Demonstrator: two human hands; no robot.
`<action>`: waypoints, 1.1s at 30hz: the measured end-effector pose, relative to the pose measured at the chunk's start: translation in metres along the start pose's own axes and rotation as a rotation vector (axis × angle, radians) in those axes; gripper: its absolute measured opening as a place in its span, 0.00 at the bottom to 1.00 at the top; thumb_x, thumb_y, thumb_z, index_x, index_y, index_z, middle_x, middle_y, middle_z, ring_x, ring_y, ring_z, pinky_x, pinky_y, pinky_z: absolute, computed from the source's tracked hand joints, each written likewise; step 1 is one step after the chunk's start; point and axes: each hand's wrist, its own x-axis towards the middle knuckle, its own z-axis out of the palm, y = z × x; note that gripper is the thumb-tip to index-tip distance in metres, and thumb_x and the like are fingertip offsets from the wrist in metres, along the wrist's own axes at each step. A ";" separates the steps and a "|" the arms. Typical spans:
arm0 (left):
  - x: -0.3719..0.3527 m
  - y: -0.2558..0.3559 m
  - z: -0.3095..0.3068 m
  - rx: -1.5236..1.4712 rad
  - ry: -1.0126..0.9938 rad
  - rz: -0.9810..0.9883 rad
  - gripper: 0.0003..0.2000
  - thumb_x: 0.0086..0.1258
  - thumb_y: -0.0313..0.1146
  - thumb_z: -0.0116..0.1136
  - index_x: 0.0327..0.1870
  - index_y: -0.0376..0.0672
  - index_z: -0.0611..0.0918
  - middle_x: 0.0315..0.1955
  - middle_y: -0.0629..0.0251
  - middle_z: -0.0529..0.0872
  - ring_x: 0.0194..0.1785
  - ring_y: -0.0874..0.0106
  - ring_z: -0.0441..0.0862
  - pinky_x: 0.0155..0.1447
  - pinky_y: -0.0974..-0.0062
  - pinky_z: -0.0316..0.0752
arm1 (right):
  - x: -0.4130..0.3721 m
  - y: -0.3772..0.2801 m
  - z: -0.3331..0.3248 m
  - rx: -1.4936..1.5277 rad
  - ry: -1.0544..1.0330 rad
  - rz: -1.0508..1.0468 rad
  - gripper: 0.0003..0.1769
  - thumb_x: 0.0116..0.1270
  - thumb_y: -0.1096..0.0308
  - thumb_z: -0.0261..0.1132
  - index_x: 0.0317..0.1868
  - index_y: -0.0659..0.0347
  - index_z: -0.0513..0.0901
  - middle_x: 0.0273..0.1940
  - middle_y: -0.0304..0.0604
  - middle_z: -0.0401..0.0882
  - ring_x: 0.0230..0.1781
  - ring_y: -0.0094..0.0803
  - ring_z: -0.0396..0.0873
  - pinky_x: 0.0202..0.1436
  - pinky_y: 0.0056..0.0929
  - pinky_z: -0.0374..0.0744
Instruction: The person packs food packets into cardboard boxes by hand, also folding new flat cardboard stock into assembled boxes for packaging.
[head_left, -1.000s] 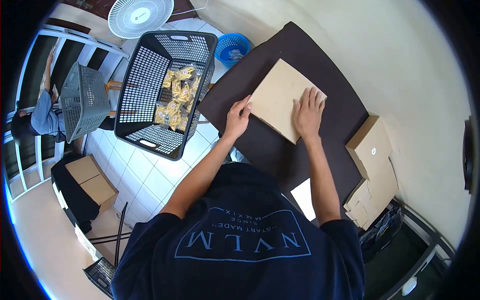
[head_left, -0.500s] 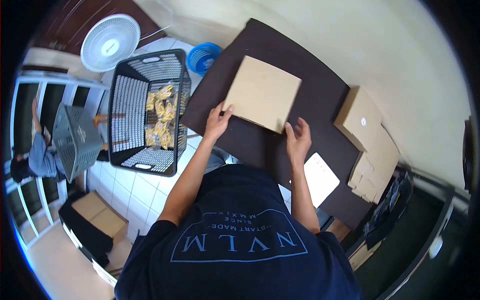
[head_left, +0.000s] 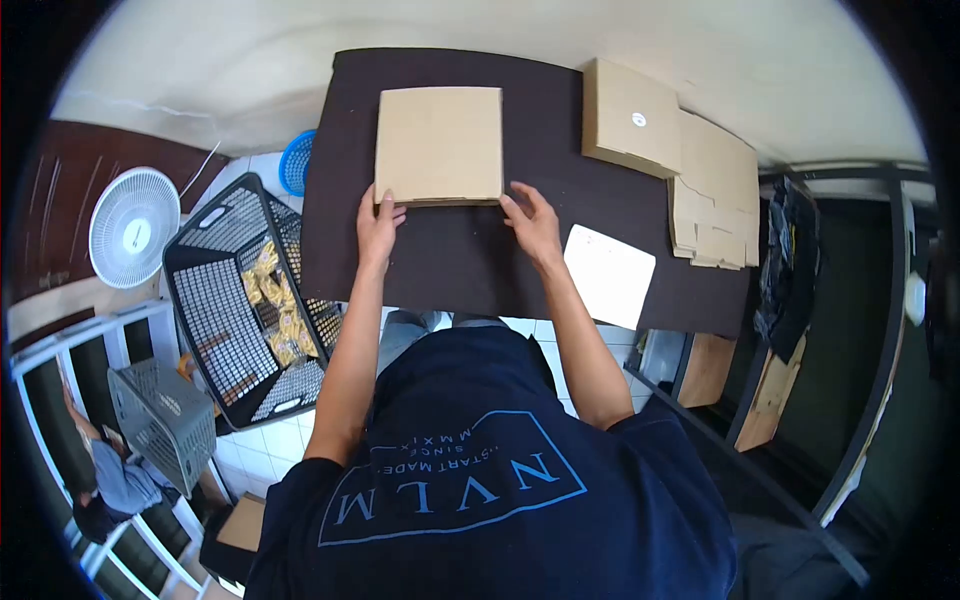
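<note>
A closed cardboard box [head_left: 440,145] lies flat on the dark brown table, its front edge facing me. At its front left corner is my left hand [head_left: 377,232], gripping it with the thumb at the front edge and a finger along the left side. My right hand [head_left: 535,228] is by the front right corner, fingers apart, its thumb tip at or very near the corner. To the right of that hand lies a white sheet or flat board [head_left: 608,277] with small marks along its far edge.
Another cardboard box [head_left: 630,115] with a round white sticker stands at the back right, beside flattened cardboard [head_left: 717,190]. Left of the table [head_left: 540,270] are a black basket [head_left: 225,320] with yellow packets, a blue basket [head_left: 296,163], a fan [head_left: 135,228] and a person with a grey crate [head_left: 165,420].
My view has turned, so the table now sits squarer to me. The box now appears straight instead of slanted. My left hand stays at its corner; my right remains near the other corner.
</note>
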 end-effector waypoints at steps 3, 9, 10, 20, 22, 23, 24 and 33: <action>-0.021 0.014 -0.004 0.066 0.048 0.015 0.27 0.77 0.43 0.55 0.71 0.42 0.65 0.60 0.54 0.75 0.55 0.64 0.81 0.51 0.69 0.80 | -0.003 0.022 -0.063 -0.231 0.191 -0.032 0.12 0.63 0.67 0.70 0.42 0.66 0.86 0.38 0.51 0.87 0.38 0.37 0.87 0.43 0.33 0.82; -0.068 -0.021 -0.034 0.151 -0.009 0.030 0.19 0.76 0.38 0.56 0.63 0.40 0.73 0.46 0.62 0.81 0.43 0.76 0.82 0.40 0.80 0.78 | -0.035 0.069 -0.167 -0.664 0.591 0.048 0.10 0.57 0.71 0.70 0.39 0.64 0.88 0.34 0.53 0.87 0.35 0.41 0.87 0.44 0.35 0.82; -0.075 -0.028 -0.037 0.153 -0.022 0.031 0.19 0.76 0.38 0.56 0.63 0.40 0.73 0.46 0.62 0.81 0.43 0.76 0.82 0.40 0.80 0.78 | -0.037 0.080 -0.170 -0.748 0.562 -0.048 0.13 0.55 0.66 0.73 0.41 0.62 0.88 0.36 0.51 0.87 0.37 0.42 0.86 0.46 0.34 0.81; -0.134 -0.062 -0.063 0.290 -0.229 0.088 0.12 0.73 0.32 0.58 0.54 0.40 0.80 0.34 0.64 0.86 0.38 0.77 0.82 0.40 0.77 0.76 | -0.035 0.083 -0.168 -1.250 0.234 -0.335 0.08 0.61 0.71 0.63 0.32 0.69 0.85 0.37 0.56 0.82 0.38 0.52 0.81 0.47 0.45 0.81; -0.145 -0.068 -0.061 0.319 -0.250 0.101 0.12 0.73 0.32 0.58 0.54 0.40 0.80 0.35 0.64 0.86 0.39 0.77 0.82 0.41 0.77 0.76 | -0.034 0.081 -0.167 -1.272 0.196 -0.325 0.09 0.62 0.72 0.61 0.31 0.70 0.85 0.39 0.56 0.82 0.40 0.52 0.81 0.47 0.46 0.81; -0.148 -0.069 -0.058 0.348 -0.281 0.124 0.12 0.73 0.31 0.57 0.54 0.40 0.80 0.37 0.65 0.86 0.40 0.76 0.83 0.42 0.77 0.77 | -0.032 0.080 -0.165 -1.309 0.186 -0.313 0.10 0.62 0.72 0.60 0.31 0.70 0.85 0.40 0.55 0.82 0.41 0.51 0.81 0.47 0.46 0.81; -0.153 -0.070 -0.057 0.381 -0.315 0.143 0.12 0.74 0.31 0.56 0.54 0.40 0.80 0.38 0.65 0.86 0.42 0.76 0.83 0.44 0.78 0.77 | -0.033 0.079 -0.162 -1.345 0.176 -0.297 0.10 0.62 0.72 0.59 0.31 0.70 0.85 0.41 0.55 0.82 0.42 0.51 0.81 0.47 0.45 0.81; -0.172 -0.029 0.048 0.490 -0.608 0.300 0.09 0.70 0.29 0.57 0.46 0.35 0.83 0.39 0.53 0.85 0.42 0.59 0.84 0.49 0.66 0.78 | -0.029 0.086 -0.175 -1.101 0.252 -0.346 0.08 0.57 0.73 0.63 0.32 0.71 0.84 0.39 0.57 0.81 0.42 0.53 0.79 0.52 0.46 0.78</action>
